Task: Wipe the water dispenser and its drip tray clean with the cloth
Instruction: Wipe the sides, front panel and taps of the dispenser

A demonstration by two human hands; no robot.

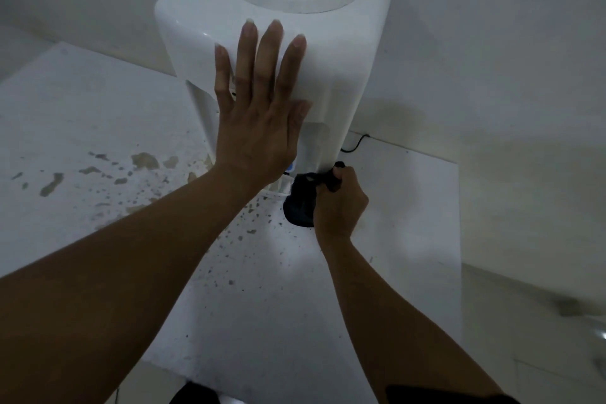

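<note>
The water dispenser [272, 10] is plain glossy white, with a small blue tap [290, 167] low on its front. The cloth [300, 203] is black. The white desk [82, 115] shows brown blotches and dark speckles toward nine o'clock. A black cord [355, 144] trails behind.

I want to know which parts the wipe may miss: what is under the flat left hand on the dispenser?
The left hand lies flat on the water dispenser front, hiding most of the tap recess. A blue tap tip peeks out below; the rest is covered.
</note>
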